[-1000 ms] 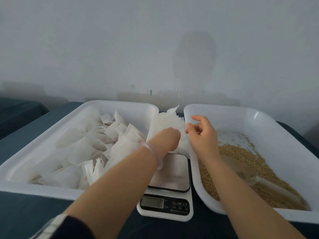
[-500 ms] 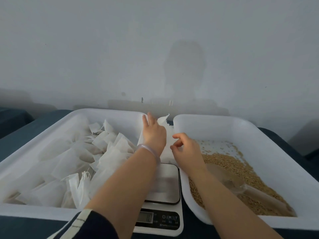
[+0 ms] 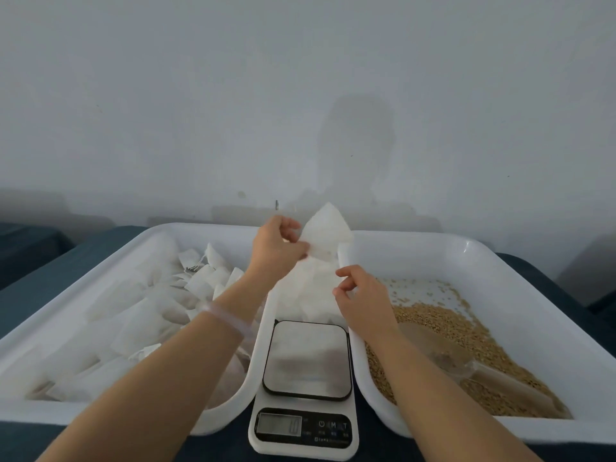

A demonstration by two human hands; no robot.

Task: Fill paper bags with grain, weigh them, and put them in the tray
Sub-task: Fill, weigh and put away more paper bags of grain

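1. Head view: the left hand (image 3: 278,246) is raised above the gap between the two trays. Its thumb and curled fingers pinch a flat white paper bag (image 3: 328,233) by its lower left edge. The bag stands in the air with one corner pointing up, above the things below it.
2. A translucent bangle (image 3: 226,320) circles the left wrist.
3. The right hand (image 3: 361,300) is lower, just beside the inner rim of the right-hand tray. Its fingers are curled and the thumb is close to the forefinger; whether they hold any paper cannot be told.
4. Beneath both hands, a loose pile of white paper bags (image 3: 311,295) lies between the trays, just behind the scale.
5. The white digital kitchen scale (image 3: 305,425), with a square silver platform (image 3: 306,358), sits between the trays at the near edge. Its display is too faint to read.
6. On the left, a wide white plastic tray (image 3: 206,228) holds a heap of white bags (image 3: 133,315), some with strings showing.
7. On the right, a second white plastic tray (image 3: 416,236) holds golden-brown grain (image 3: 443,323), thick on the near side and scattered at the far side. A clear plastic scoop (image 3: 443,356) lies on the grain, its handle toward the near right.
8. A dark teal cloth (image 3: 50,271) covers the table, and a pale grey wall (image 3: 300,95) rises behind.
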